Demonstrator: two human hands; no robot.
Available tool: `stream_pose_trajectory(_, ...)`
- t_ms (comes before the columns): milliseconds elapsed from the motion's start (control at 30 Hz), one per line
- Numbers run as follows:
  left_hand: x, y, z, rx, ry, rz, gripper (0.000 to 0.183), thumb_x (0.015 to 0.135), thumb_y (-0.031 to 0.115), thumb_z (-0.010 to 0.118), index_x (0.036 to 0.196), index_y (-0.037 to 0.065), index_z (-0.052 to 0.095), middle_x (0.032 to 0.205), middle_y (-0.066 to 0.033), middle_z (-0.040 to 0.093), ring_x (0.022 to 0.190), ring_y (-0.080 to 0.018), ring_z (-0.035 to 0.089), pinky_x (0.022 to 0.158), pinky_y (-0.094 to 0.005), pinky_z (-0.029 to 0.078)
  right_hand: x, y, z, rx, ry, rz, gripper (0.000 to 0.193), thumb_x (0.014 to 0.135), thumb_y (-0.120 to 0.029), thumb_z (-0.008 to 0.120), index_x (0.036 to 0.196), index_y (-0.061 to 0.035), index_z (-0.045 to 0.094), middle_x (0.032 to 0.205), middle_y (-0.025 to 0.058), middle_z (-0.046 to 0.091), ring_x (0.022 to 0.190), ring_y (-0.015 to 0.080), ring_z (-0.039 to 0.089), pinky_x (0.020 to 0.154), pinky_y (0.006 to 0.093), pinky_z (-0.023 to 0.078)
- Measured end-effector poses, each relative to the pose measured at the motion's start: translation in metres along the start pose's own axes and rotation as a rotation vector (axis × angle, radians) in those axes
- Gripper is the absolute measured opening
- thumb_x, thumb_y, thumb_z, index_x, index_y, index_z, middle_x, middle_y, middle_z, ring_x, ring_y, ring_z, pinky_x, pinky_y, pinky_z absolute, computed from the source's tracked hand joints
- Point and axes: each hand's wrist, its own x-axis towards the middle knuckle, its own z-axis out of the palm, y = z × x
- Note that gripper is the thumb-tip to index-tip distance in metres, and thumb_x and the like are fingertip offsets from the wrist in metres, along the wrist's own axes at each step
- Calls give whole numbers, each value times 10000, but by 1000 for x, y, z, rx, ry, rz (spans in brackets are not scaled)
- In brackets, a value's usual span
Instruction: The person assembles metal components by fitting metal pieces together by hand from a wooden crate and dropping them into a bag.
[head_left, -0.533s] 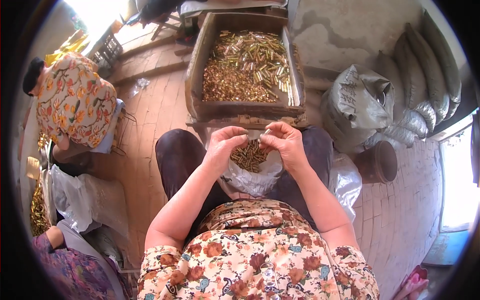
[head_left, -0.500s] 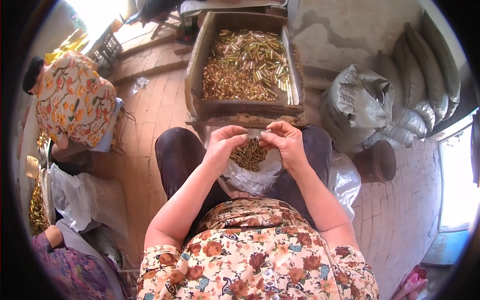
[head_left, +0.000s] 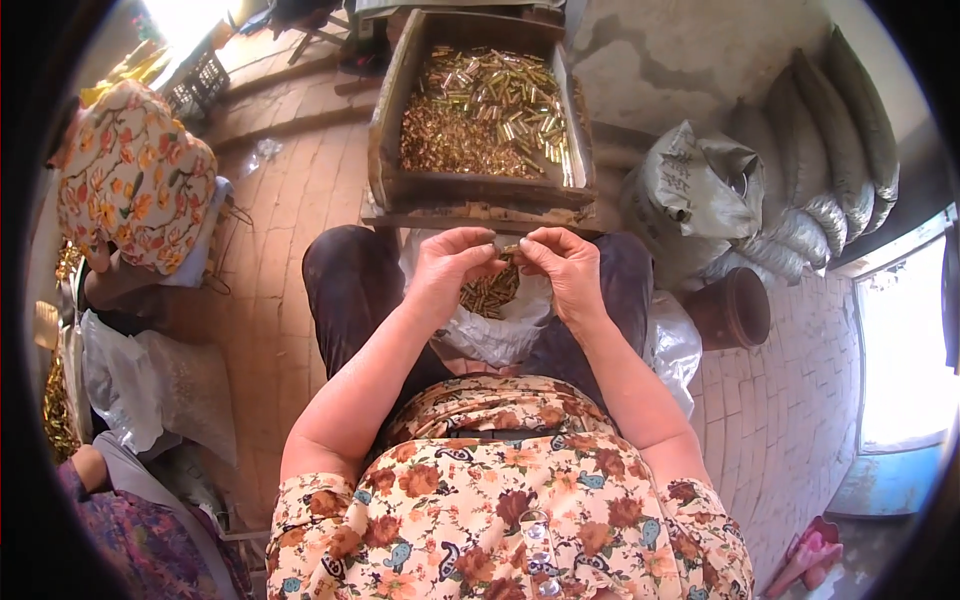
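Note:
My left hand (head_left: 448, 268) and my right hand (head_left: 566, 268) are raised close together above my lap, thumbs and fingertips pinched toward each other. Whatever sits in either pinch is too small to make out; a brass-coloured glint shows between the fingers. Right below them, an open white plastic bag (head_left: 485, 337) lies between my knees. Inside it is a heap of small brass-coloured tubes (head_left: 490, 294), partly covered by my hands. Just beyond my hands stands a wooden box (head_left: 470, 186). It contains shiny gold tubes (head_left: 500, 85) at the back and right, with smaller copper-coloured pieces (head_left: 455, 145) at the near left.
Grey sacks (head_left: 810, 150) lean along the right wall, with an open sack (head_left: 690, 190) before them. A brown bucket (head_left: 735, 308) stands by my right knee. On the left sit a person in a floral top (head_left: 135, 180) and another in purple (head_left: 140, 530), near a clear plastic bag (head_left: 160, 385).
My fingertips have shifted slightly, and the pale shiny bit seen between them earlier no longer shows. The whole view has moved a little. The person in the floral top leans differently, head less visible.

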Motion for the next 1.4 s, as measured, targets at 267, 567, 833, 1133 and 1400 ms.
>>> stream_pose_trajectory(267, 3, 4, -8, 22, -23, 20, 116, 865, -4, 627, 974, -24, 661, 876, -113, 687, 765, -218, 699, 722, -325, 591, 5, 0, 9, -99, -11, -47, 96, 838, -61, 707, 915, -17, 669, 799, 59, 686, 707, 124, 661, 660, 243, 533)
stream_pose_trajectory(567, 24, -1, -4, -84, -30, 24, 66, 865, -25, 605, 924, -13, 633, 892, -118, 686, 808, -219, 698, 770, -327, 584, 24, 7, 3, -46, -8, -10, 66, 831, -32, 702, 879, -2, 670, 802, 37, 681, 699, 90, 639, 671, 223, 532)
stream_pose_trajectory(833, 35, -2, 1, 51, 18, 24, 176, 860, -42, 612, 1033, -26, 642, 907, -116, 689, 797, -197, 693, 747, -303, 582, 45, 14, -3, 28, -20, 28, 66, 824, -15, 705, 881, 1, 678, 805, 37, 683, 703, 85, 634, 667, 215, 527)
stream_pose_trajectory(1133, 41, -2, 1, 297, 82, 33, 142, 849, 5, 655, 987, -13, 679, 814, -79, 689, 680, -125, 650, 651, -241, 536, 51, 13, -10, 84, -15, 58, 82, 813, -1, 711, 887, 1, 675, 787, 62, 685, 692, 124, 649, 666, 238, 531)
stream_pose_trajectory(1400, 35, -1, 1, 157, 83, -29, 134, 866, 2, 623, 985, -47, 660, 835, -94, 683, 704, -166, 673, 664, -269, 556, 41, 13, -11, -19, -56, 37, 69, 822, -23, 713, 882, -5, 684, 783, 20, 676, 698, 66, 618, 662, 194, 495)
